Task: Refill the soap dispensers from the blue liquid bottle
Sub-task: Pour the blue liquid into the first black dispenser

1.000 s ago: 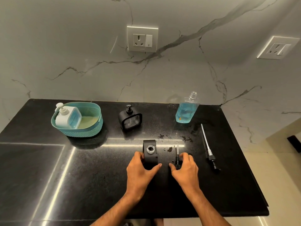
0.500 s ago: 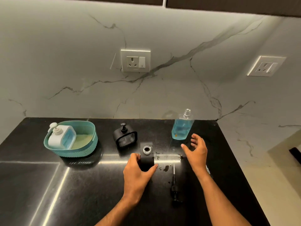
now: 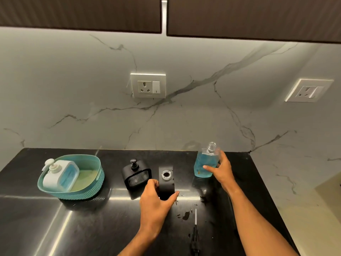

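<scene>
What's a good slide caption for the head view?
Left hand steadies the open black dispenser while the right hand grips the blue bottle on the counter.

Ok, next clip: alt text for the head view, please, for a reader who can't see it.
Over a black counter, the right hand grips an uncapped bottle of blue liquid while the left hand holds an open black soap dispenser. A capped black dispenser stands further left, beside a teal basket holding a white dispenser.
</scene>
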`<state>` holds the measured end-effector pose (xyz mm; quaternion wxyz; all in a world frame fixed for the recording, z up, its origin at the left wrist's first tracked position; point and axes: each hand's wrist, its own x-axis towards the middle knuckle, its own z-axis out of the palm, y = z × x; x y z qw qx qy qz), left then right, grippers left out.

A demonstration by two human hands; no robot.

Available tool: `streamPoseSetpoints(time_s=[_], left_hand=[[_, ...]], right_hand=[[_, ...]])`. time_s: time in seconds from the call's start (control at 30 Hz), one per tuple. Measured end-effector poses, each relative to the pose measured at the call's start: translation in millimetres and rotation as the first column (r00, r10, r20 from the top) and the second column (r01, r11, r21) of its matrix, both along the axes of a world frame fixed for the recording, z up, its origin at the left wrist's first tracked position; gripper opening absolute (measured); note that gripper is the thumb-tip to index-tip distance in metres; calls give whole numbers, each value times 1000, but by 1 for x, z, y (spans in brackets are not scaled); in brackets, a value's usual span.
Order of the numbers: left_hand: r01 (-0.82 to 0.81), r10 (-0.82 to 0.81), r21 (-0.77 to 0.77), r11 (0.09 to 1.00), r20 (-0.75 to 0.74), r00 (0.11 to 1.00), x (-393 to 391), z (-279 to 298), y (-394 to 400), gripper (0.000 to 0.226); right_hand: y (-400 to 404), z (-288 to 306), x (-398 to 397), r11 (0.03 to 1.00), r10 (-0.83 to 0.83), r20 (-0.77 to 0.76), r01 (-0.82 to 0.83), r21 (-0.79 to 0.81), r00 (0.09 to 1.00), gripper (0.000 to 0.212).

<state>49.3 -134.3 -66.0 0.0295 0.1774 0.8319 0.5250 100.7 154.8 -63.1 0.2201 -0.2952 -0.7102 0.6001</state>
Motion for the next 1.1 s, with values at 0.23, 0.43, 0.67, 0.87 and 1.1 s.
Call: streamPoseSetpoints(time_s=[0.23, 0.43, 0.67, 0.87, 1.1], left_hand=[[2, -3, -2, 1000, -9, 1000, -10, 2, 14, 51], [1, -1, 0, 1000, -20, 1000, -12, 5, 19, 51], [14, -14, -3, 1000, -39, 999, -9, 11, 8, 50], [14, -15, -15, 1000, -42, 999, 2, 16, -8, 50], [3, -4, -34, 999, -40, 999, 28, 24, -37, 49]], right_hand=[[8, -13, -6, 999, -36, 9, 36, 20, 999, 81], [-3, -19, -1, 989, -101, -46, 105, 104, 994, 64], [-37, -4, 10, 956, -174, -136, 200, 212, 975, 58], [-69, 27, 27, 907, -160, -289, 256, 335, 944, 62], [-116, 46, 52, 818, -75, -339, 253, 516, 938, 58]])
